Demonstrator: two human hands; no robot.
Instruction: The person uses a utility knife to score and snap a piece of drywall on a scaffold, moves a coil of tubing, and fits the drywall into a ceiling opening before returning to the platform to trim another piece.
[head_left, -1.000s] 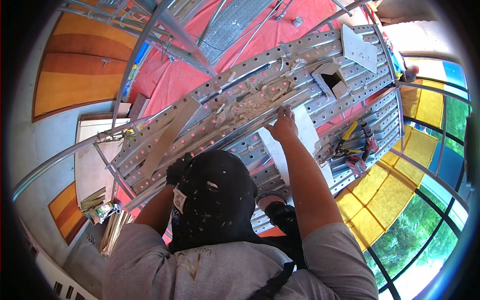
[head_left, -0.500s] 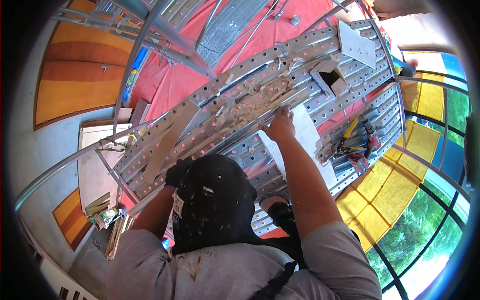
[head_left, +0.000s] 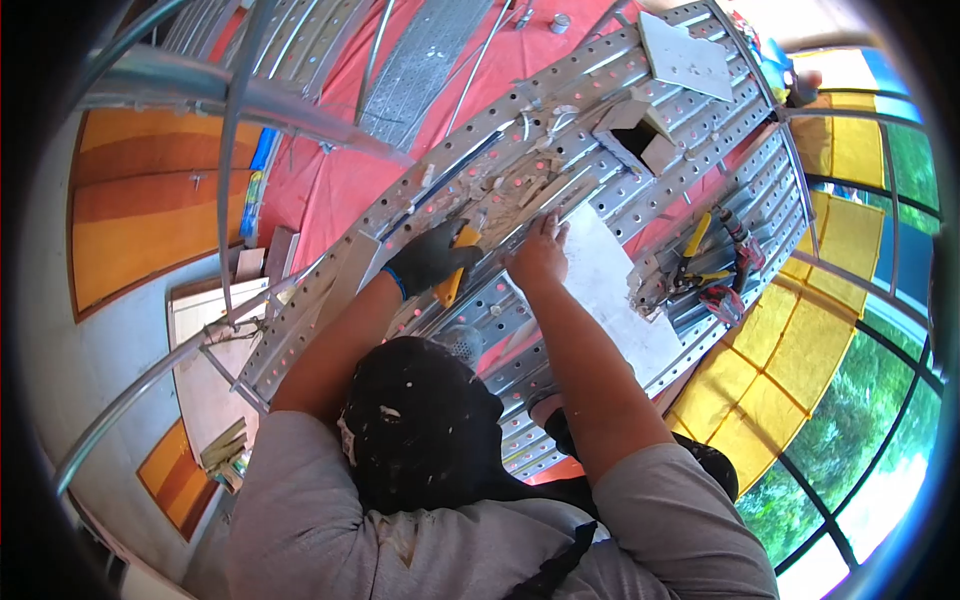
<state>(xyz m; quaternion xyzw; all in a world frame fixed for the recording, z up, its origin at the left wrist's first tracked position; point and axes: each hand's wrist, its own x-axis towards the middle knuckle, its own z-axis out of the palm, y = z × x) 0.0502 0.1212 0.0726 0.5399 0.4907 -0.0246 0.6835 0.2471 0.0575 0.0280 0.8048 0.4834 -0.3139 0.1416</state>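
Observation:
My left hand (head_left: 430, 262), in a black glove with a blue cuff, is closed around a yellow utility knife (head_left: 458, 268). It is over the perforated metal scaffold deck (head_left: 500, 318), left of my bare right hand (head_left: 540, 252). The right hand lies fingers outstretched at the upper left edge of a white board (head_left: 607, 295), beside a narrow grey strip (head_left: 570, 203). Broken board scraps and dust (head_left: 510, 195) litter the deck just beyond both hands. Whether the blade touches anything cannot be made out.
A box-shaped board piece (head_left: 640, 135) and a flat offcut (head_left: 688, 58) lie farther along the deck. A red-and-black power drill (head_left: 742, 255) and yellow-handled snips (head_left: 692, 245) lie at the right. Scaffold poles (head_left: 240, 95) cross the upper left.
My left hand has come forward from beside the black-covered head, and the yellow knife now shows in it. The right hand stays at the white board's edge. The view has shifted slightly.

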